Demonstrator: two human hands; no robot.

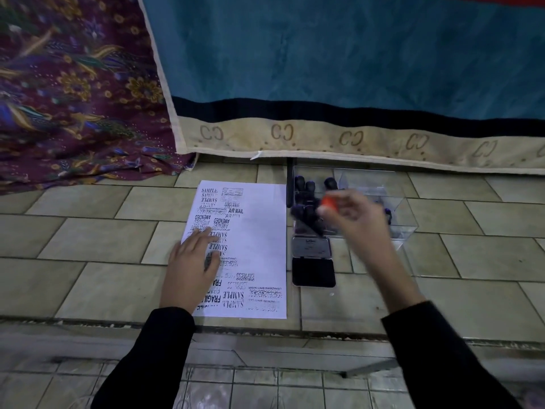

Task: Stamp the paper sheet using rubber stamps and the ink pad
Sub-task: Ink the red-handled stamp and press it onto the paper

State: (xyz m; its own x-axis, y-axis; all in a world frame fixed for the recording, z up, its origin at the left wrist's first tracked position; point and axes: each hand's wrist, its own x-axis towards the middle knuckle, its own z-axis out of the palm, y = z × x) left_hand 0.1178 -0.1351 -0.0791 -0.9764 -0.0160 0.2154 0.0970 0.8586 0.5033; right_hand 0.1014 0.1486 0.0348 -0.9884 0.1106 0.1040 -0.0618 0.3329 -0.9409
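We saw a tiled floor (97, 231) carrying everything, with a teal blanket (339, 54) filling the frame from 11 to 2 o'clock and cut off at the top and right edges; a patterned purple cloth (73, 84) lay at 10 o'clock, cut off at the left edge. The paper sheet (259, 240) lay flat near the centre of the floor, already crowded with stamped words such as SAMPLE, AIR MAIL and AMENDED, though several prints were smeared and we could not read them. At 3 o'clock of the sheet stood a clear plastic box (404, 219) holding dark rubber stamps (306, 196); how many there were we could not tell, since the right hand hid part of them. Just below the box, at its 6 o'clock, the ink pad (313, 271) lay open, its lid (312, 247) folded back and touching the box. The left hand (191, 270) lay flat, grip released, on the sheet's left edge, covering some prints. The right hand (356, 219), blurred, hovered over the box with its grip closed on a small orange stamp (329, 202), whose lower part the fingers hid. Both forearms wore black sleeves (153, 358), cut off at the bottom edge.
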